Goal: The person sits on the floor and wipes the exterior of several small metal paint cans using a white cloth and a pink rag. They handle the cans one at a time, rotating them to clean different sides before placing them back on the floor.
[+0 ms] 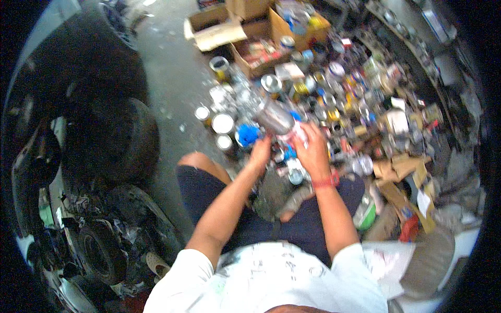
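I sit on the floor with both arms stretched forward over a dense pile of paint cans. A silver metal can [275,118] is tilted in front of me. My right hand [312,148], with a red band at the wrist, grips its lower end together with a pinkish rag. My left hand [259,152] touches the can's underside from the left; whether it grips is unclear. A blue lid [248,135] lies just left of the hands.
Several cans with white lids [223,124] stand on the grey concrete floor [172,78] at left. Cardboard boxes [245,31] sit at the back. Car tyres [122,141] and a vehicle body fill the left side. Cardboard scraps [399,169] lie at right.
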The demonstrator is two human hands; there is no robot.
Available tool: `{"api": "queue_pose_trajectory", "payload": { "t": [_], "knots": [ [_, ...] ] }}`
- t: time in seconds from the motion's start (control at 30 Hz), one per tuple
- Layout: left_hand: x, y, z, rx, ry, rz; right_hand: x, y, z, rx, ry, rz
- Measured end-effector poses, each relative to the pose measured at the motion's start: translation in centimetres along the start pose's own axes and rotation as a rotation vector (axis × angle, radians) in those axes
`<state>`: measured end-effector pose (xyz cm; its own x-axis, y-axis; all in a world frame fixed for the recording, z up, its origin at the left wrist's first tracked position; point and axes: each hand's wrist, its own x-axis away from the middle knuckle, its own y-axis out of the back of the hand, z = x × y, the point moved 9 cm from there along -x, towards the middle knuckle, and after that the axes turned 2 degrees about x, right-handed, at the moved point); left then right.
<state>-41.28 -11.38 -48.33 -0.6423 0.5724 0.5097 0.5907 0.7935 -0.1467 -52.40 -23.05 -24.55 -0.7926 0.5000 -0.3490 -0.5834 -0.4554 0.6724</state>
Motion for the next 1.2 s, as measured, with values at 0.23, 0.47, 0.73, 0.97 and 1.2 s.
{"api": "queue_pose_trajectory", "payload": {
  "t": [0.23,0.47,0.73,0.97,1.2],
  "knots": [
    [2.9,-2.7,-3.7,0.122,-0.003,0.158,0.1,-1.1,-6.9,-0.189,-0.322,0.066],
    [3.6,-3.1,-4.4,0.146,-0.001,0.177,1.1,-0.3,-7.7,-0.385,-0.296,-0.027],
    [3.9,-3.6,-4.6,0.054,-0.005,0.258,1.2,-0.1,-10.6,-0.337,-0.487,0.025],
    [4.6,-2.7,-6.5,0.015,-0.240,0.262,4.5,4.4,-15.0,-1.021,-0.710,-0.142],
    [3.7,0.5,-6.4,-0.364,-0.536,0.190,4.8,0.3,-12.2,-0.665,-0.548,0.493]
  ]
}}
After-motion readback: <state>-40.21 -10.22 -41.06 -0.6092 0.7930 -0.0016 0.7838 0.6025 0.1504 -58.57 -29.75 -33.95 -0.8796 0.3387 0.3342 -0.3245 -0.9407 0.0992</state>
